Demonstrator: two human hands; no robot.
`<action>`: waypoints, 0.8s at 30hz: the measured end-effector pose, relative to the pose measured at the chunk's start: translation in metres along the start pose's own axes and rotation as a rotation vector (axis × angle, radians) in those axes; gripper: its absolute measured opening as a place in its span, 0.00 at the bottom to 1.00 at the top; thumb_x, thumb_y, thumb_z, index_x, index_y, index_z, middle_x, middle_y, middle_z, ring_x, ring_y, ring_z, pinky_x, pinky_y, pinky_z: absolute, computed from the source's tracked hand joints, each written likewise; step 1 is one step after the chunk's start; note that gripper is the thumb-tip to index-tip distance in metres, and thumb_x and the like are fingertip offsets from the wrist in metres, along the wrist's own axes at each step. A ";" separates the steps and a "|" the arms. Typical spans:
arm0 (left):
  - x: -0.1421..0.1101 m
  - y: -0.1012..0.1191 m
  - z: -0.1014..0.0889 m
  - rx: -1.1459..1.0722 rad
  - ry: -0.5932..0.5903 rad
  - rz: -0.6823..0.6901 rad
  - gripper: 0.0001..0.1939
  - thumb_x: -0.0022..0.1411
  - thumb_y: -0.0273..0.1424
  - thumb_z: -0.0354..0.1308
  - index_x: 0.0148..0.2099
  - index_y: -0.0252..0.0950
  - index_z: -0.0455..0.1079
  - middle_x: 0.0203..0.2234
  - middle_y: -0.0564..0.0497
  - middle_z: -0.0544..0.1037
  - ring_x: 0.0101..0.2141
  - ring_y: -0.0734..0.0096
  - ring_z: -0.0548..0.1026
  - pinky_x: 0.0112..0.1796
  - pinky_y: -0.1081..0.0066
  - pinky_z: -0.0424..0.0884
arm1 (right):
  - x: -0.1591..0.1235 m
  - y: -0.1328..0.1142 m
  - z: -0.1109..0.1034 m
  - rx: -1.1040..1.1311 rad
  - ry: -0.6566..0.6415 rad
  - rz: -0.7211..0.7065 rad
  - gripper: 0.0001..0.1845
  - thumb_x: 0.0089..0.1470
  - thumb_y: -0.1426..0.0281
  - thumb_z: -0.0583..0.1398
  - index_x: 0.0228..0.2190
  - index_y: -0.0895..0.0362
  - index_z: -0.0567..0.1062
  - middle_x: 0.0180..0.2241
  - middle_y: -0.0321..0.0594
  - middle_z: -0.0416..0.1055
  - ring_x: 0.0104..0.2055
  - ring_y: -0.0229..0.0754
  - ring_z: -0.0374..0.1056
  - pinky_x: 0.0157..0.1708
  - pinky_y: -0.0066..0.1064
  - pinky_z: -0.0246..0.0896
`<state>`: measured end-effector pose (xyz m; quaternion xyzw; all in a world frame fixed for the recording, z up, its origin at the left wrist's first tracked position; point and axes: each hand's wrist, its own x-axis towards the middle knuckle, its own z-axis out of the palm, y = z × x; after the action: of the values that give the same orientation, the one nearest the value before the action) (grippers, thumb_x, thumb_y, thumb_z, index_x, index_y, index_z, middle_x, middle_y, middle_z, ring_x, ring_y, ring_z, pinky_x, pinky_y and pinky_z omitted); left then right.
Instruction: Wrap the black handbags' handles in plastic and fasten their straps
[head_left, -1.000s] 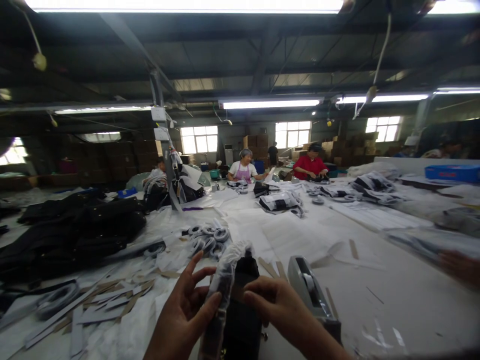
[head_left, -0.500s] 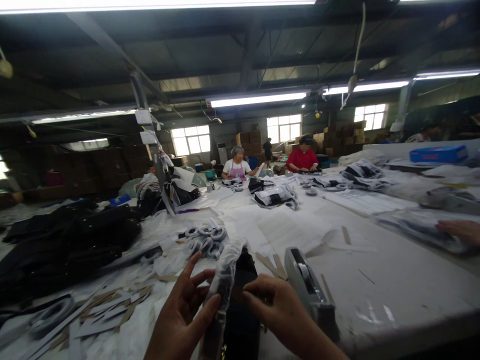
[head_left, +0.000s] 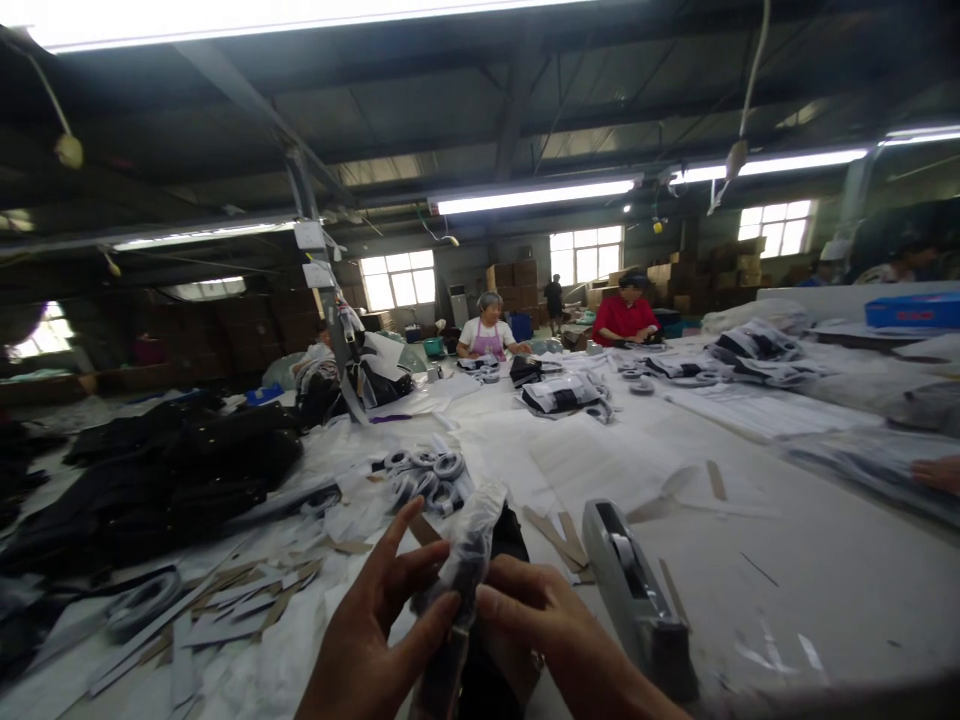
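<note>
A black strap wrapped in crinkled, see-through white plastic (head_left: pixel 477 525) stands tilted up between my hands. My left hand (head_left: pixel 390 610) is closed around it, with the thumb on its near face and the fingers behind its left side. My right hand (head_left: pixel 551 620) pinches at the strap's right edge, thumb and fingers pressed together. Behind and below the strap is a black item (head_left: pixel 512 535), probably a bag, mostly covered by my hands. Just right of my right hand stands a grey tape dispenser (head_left: pixel 637 590).
Grey-white rolled rings (head_left: pixel 427 475) lie in a pile beyond my left hand. Card strips (head_left: pixel 247 610) are scattered at left, near black bags (head_left: pixel 172 470). Two co-workers sit across the white table (head_left: pixel 757 540); another person's hand (head_left: pixel 937 473) shows at far right.
My right hand has moved left and up against the wrapped strap, where before it was over the black item. The whole view has shifted slightly to the left.
</note>
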<state>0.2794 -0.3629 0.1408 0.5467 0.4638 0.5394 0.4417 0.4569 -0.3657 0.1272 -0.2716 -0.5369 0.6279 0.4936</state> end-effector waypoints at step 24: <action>-0.007 -0.044 0.007 -0.414 0.095 -0.058 0.30 0.45 0.51 0.69 0.45 0.36 0.71 0.35 0.43 0.81 0.40 0.51 0.79 0.42 0.60 0.75 | 0.017 -0.016 -0.004 -0.237 -0.049 0.123 0.28 0.45 0.48 0.67 0.37 0.59 0.82 0.27 0.41 0.77 0.31 0.44 0.72 0.36 0.32 0.66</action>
<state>0.2855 -0.3617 0.0959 0.4047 0.3788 0.6354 0.5376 0.4596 -0.3499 0.1441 -0.3450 -0.6017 0.5955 0.4052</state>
